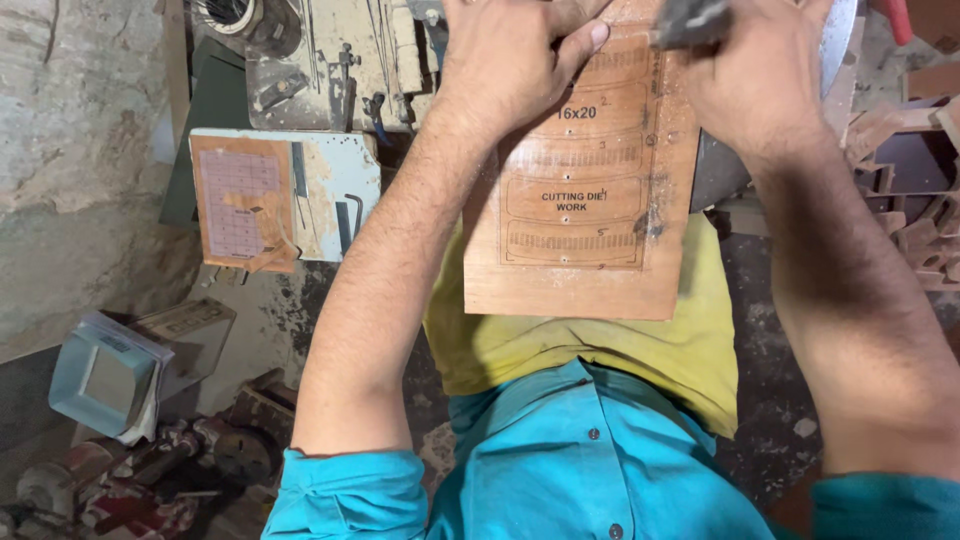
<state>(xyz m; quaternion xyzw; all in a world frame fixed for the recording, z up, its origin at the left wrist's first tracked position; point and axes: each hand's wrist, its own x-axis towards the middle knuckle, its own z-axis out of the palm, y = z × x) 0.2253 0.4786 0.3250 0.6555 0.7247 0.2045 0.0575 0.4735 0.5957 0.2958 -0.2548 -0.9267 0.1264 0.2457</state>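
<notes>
**Over our lap: both hands on a die board**

Above our lap we hold a plywood die board point(580, 200) marked with printed slot outlines. Our left hand point(510, 60) presses flat on its upper left, thumb stretched across the wood. Our right hand point(760, 70) is closed around a dark tool point(690, 22) at the board's top edge. A hex key point(353, 215) lies on the pale blue counter point(330, 170) to the left.

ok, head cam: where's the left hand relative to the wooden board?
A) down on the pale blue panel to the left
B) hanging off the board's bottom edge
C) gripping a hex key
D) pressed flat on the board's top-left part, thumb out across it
D: the left hand lies on the upper left of the wooden board, thumb stretched toward the right hand; the pale blue panel and the hex key on it sit untouched off to the side.
</notes>
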